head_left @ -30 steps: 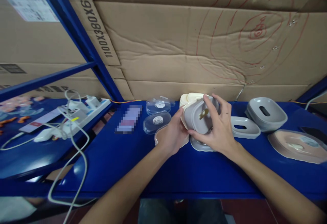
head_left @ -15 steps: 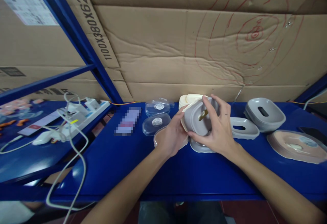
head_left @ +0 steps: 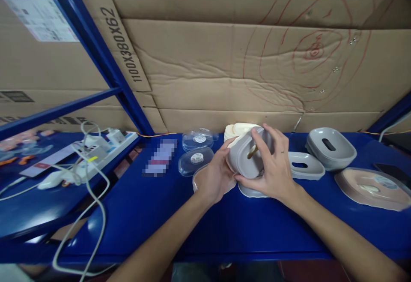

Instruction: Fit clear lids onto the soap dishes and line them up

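Above the blue table, both hands hold a grey oval dish, tilted, with a slot in its bottom. My left hand is closed round its left side; a cream edge shows behind it there. Thumb and fingers of my right hand grip its lower and upper rim from the right. Below the hands lie a clear-edged piece and another grey piece, both partly hidden. Just behind the held dish sits a stack of cream oval pieces.
Clear lids with round stickers lie on the left. To the right are a shallow grey slotted tray, stacked deeper grey dishes and a pinkish lidded dish. A power strip with cables sits far left; cardboard stands behind.
The grey dish has turned slightly in my hands, its slot now seen at a steeper angle. The whole view has shifted a little, with the table lower in it.
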{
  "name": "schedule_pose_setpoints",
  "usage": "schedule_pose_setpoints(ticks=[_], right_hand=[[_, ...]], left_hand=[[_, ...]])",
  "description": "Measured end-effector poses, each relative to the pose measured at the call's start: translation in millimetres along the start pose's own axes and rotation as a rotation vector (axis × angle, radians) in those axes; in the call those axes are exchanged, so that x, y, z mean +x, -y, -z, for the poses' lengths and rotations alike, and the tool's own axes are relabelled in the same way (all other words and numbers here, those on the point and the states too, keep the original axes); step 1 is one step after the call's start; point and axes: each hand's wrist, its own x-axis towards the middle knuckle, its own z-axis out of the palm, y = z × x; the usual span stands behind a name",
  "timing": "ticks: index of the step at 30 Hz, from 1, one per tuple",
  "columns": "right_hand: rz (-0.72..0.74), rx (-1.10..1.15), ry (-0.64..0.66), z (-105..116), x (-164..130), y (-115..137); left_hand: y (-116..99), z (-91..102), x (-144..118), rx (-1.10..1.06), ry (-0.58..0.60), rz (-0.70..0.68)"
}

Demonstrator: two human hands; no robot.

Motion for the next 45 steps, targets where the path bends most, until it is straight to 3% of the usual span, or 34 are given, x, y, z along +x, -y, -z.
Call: schedule_pose_setpoints(ticks=[15, 20, 26, 30, 34, 41, 45], right_hand=[[-0.031, -0.011, -0.011, -4, -3, 7], [-0.023, 0.151, -0.046, -4, -3, 0], [-0.381, 0.507, -0.157, -3, 2, -20], [-0.606, 0.865, -0.062, -2, 6, -31], [-0.735, 1.105, -0.009, -2, 6, -34], [-0.923, 1.294, -0.057, 1, 13, -25], [-1.027, 1.316, -0.209, 2, 16, -37]], left_hand=[[3, -5.9, -4, 0.242, -0.006, -0.09], [3, 0.0, -1, 0.362, -0.072, -0.169], [-5, 2.9, 2, 0.273, -0.086, -0.149], [-9, 0.9, 2, 0.211, -0.084, -0.106], [-13, 4.8, 3, 0.213, -0.05, -0.067], [-20, 10.2, 10, 0.201, -0.077, -0.064], [-33, 22.1, 18, 0.373, -0.154, -0.241]])
